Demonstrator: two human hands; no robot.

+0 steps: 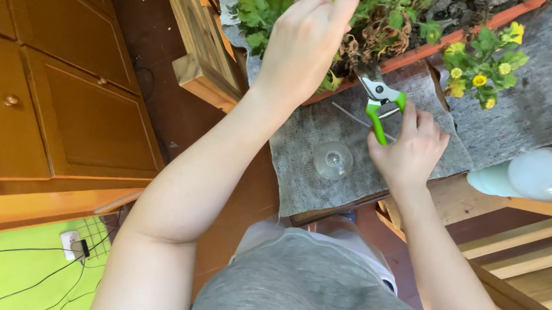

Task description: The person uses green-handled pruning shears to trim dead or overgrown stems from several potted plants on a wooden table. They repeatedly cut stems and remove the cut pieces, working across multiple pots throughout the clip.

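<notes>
Pruners [379, 103] with green handles sit in my right hand [407, 151], fingers wrapped round the grips, their short blades pointing up toward the middle of the frame at the dry brown stems hanging over the edge of the orange planter [460, 36]. My left hand [303, 40] is up in the top centre, fingers loosely curled among the green foliage [384, 1]; whether it actually pinches a stem I cannot tell, since the back of the hand hides it. The risk I judge most real is my own fingers: that hand is just beside the blades, and a snip made half blind behind it could nick a fingertip or take a healthy green shoot instead of a dead one. Below the pruners, on the grey felt mat [302, 174], stands a small clear glass [333, 160], near my right wrist; a dropped elbow or a falling cutting could knock it off the edge. At right a pale plastic bottle [538, 174] with a red cap lies on its side on wooden slats, where a nudge might roll it. Yellow flowers [485, 63] bloom at upper right, near enough to get clipped by a careless reach.
</notes>
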